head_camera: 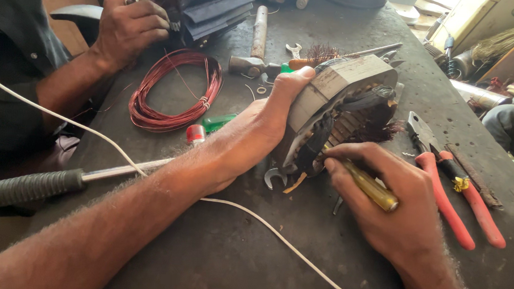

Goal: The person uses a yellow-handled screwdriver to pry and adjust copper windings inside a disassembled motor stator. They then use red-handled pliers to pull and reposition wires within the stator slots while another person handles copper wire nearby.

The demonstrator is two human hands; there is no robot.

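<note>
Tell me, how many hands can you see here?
3. The person's left hand grips the motor stator; their right hand holds a yellow-handled tool against it. Another person's hand rests top left.

wire coil (173,90): red; pliers (458,195): red handles; screwdriver (370,187): yellow handle

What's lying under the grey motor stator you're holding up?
A steel open-end spanner pokes out beneath the grey motor stator on the dark workbench. Its handle is hidden by the stator and left hand.
</note>
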